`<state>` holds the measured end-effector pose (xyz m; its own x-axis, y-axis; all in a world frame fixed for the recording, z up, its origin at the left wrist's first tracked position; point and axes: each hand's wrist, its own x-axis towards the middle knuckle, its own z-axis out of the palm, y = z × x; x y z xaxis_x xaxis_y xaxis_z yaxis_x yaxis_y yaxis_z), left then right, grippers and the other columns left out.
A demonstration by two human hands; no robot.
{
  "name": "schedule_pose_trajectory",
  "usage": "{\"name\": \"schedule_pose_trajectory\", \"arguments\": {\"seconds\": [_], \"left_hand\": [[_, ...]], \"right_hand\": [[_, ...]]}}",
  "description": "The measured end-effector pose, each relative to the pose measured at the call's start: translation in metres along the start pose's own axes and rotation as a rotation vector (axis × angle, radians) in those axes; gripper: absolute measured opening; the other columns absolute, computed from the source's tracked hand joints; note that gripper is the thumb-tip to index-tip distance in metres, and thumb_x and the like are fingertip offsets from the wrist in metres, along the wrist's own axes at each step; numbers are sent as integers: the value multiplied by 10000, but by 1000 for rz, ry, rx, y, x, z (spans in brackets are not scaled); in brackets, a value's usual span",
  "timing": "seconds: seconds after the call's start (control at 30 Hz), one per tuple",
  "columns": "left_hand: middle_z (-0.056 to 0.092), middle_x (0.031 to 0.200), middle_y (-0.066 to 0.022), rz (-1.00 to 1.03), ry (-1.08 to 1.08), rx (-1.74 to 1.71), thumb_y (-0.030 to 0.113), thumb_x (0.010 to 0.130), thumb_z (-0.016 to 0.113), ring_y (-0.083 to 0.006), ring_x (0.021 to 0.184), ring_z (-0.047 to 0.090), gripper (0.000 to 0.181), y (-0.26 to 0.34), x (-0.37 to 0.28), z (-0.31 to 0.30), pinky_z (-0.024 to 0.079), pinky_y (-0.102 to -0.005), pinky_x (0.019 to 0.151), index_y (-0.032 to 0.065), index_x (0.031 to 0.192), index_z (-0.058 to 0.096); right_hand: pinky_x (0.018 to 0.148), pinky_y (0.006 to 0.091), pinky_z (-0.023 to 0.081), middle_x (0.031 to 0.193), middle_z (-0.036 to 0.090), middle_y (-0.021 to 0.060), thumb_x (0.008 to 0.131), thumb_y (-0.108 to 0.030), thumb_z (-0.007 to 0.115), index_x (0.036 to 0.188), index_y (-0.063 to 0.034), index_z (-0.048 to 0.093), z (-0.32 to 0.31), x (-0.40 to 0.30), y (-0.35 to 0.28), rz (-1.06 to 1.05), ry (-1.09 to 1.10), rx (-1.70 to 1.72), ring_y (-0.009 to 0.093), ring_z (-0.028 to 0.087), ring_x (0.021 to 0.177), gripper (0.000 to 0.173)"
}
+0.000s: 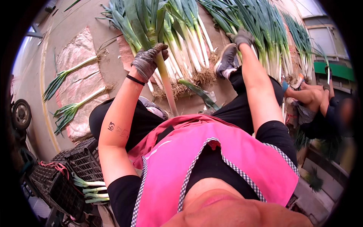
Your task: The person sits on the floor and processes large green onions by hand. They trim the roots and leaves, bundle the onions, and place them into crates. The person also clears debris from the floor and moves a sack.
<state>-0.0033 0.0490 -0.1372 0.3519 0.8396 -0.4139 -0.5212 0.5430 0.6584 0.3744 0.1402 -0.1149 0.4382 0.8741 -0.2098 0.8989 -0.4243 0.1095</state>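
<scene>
My left hand (149, 61), in a grey glove, is closed around the shaft of a thick leek (164, 76). Its broad green leaves rise past the top edge of the view, and its pale lower end reaches down between my legs, close to the pink apron (175, 124). My right hand (243, 37), also gloved, is stretched forward over leeks at the left side of a large pile (263, 42). Whether its fingers grip a stalk is hard to see. Behind the held leek lies another row of leeks (190, 48) with hairy roots towards me.
Two single leeks (80, 66) (85, 100) lie on a worn woven sack (82, 82) at left. Black plastic crates (54, 181) stand lower left, beside several trimmed leeks (96, 191). A cut leaf (201, 93) lies before me. At right a co-worker (320, 105) sits near more leeks (302, 42).
</scene>
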Motion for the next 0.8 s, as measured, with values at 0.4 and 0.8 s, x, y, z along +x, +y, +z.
{"name": "schedule_pose_trajectory", "arguments": {"seconds": [0.4, 0.8], "left_hand": [[596, 861, -94, 27, -8, -151, 211, 822, 594, -217, 819, 583, 342, 39, -22, -6, 476, -333, 829, -45, 1038, 530], [606, 813, -92, 204, 14, -295, 144, 821, 591, -219, 730, 580, 145, 64, -10, -7, 503, -347, 733, 29, 908, 575]], "right_hand": [[876, 426, 418, 1118, 531, 226, 642, -320, 634, 1106, 7, 485, 177, 73, 46, 347, -209, 258, 345, 525, 1044, 587], [851, 357, 445, 1047, 585, 130, 812, -602, 408, 1195, -60, 459, 48, -104, -153, -469, -880, 1238, 223, 544, 1004, 667]]}}
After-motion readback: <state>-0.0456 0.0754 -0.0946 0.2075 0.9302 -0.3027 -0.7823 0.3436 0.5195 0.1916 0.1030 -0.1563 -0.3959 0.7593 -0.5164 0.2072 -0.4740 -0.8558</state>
